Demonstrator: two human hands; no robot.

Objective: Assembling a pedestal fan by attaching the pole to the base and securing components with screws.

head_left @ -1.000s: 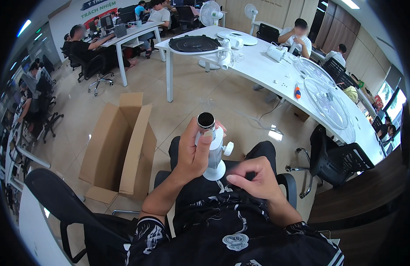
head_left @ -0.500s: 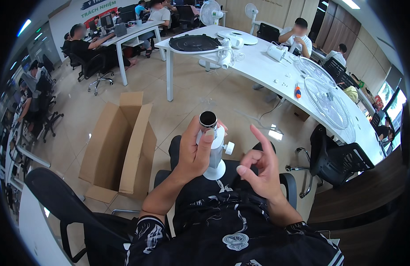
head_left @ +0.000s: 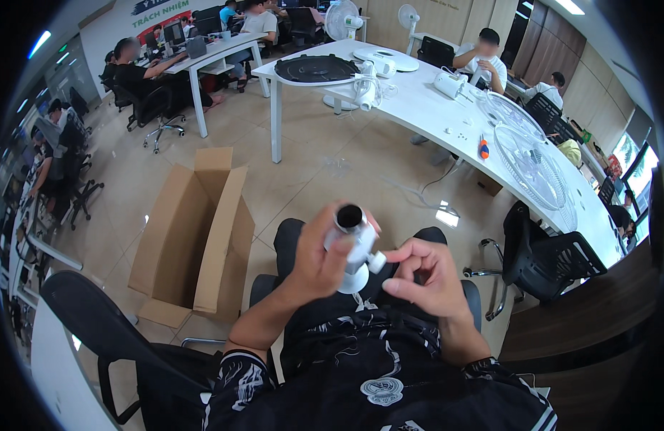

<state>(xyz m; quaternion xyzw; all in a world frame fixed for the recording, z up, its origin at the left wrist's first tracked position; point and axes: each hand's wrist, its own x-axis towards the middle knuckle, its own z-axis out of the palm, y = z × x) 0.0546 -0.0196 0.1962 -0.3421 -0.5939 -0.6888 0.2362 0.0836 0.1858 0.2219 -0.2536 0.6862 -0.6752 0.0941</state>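
Upright between my knees stands a fan stand pole (head_left: 361,249) with a white body and a dark, metal-rimmed opening at its top. My left hand (head_left: 317,258) is wrapped round its upper part. A white knob (head_left: 376,262) sticks out from the pole's right side. My right hand (head_left: 434,280) is beside it, its index fingertip at the knob, touching or nearly so. The thumb stays apart from the index finger, and the other fingers are curled. Lower on the pole a white flared piece (head_left: 354,281) shows; the pole's lower end is hidden.
An open cardboard box (head_left: 181,241) stands on the floor to the left. Ahead, a white table (head_left: 418,108) carries fan parts, wire fan guards (head_left: 529,165) and an orange-blue screwdriver (head_left: 483,149). Office chairs (head_left: 540,262) flank me. A person (head_left: 483,61) sits beyond the table.
My right hand has moved left to the knob, its raised index finger now lowered toward it. My left hand and the pole top have shifted slightly right and down.
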